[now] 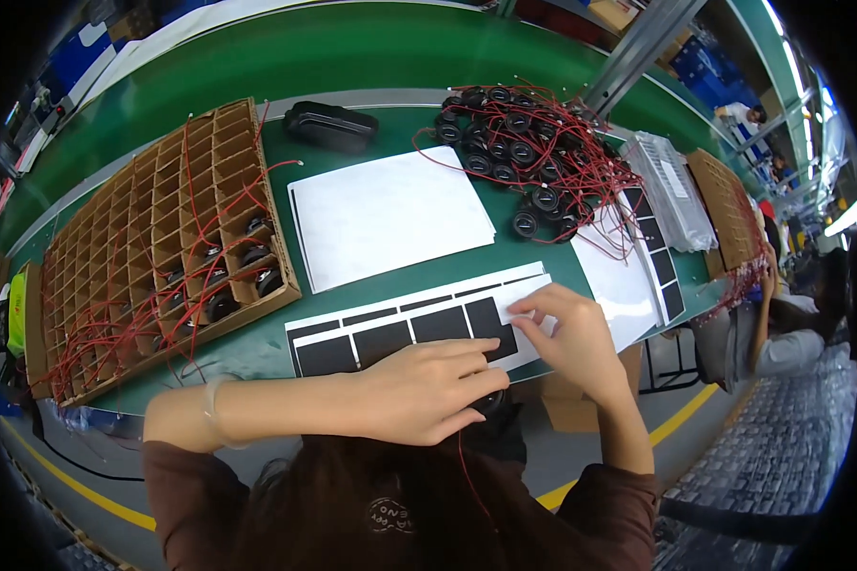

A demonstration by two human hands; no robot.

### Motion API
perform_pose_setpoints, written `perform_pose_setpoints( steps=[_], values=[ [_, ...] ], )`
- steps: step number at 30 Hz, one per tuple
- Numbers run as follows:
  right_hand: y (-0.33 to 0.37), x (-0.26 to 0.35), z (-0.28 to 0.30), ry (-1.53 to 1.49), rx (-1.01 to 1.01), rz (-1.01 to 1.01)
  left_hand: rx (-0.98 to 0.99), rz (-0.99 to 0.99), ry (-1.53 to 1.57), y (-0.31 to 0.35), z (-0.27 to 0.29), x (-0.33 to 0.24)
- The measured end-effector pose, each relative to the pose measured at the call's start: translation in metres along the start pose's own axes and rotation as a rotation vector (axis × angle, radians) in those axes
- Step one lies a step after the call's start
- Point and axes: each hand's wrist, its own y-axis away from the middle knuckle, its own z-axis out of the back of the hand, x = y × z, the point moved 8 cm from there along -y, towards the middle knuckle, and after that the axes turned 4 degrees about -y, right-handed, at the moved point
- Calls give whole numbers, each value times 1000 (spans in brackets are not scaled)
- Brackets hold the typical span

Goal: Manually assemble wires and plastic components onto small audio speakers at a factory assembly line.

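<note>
My left hand [438, 385] reaches across a white sheet of black square stickers [381, 347], with its index finger stretched over one square. Its lower fingers and thumb curl around a round black part [490, 402], mostly hidden, from which a red wire hangs down. At the right end of the sheet, my right hand [576, 338] pinches a piece of white backing paper [522, 303] between thumb and fingertips. That paper lifts at the corner over the last black square. Another sticker sheet [414, 303] lies just behind, partly covered.
On the left stands a cardboard divider box [162, 228] with black parts and red wires. A black case [331, 126], a stack of white sheets [386, 217] and a heap of wired round black parts [519, 143] lie behind. Clear plastic trays [667, 190] stand right. Another person [795, 333] sits farther right.
</note>
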Motion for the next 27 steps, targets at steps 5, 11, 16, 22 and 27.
perform_pose_setpoints(
  steps=[5, 11, 16, 22, 27],
  values=[
    [5, -8, -9, -123, 77, -62, 4, 50, 128, 2, -10, 8],
    [7, -18, -14, -222, 153, -157, 62, 89, 131, 3, -19, 7],
    [11, -16, -14, -214, 122, -139, 59, 172, 235, 4, -21, 12],
    [5, -12, -14, -148, 177, -101, 74, 180, 258, 0, -16, 13],
    [10, -42, -12, -551, 47, -336, 46, 163, 223, 2, -15, 15]
  ],
)
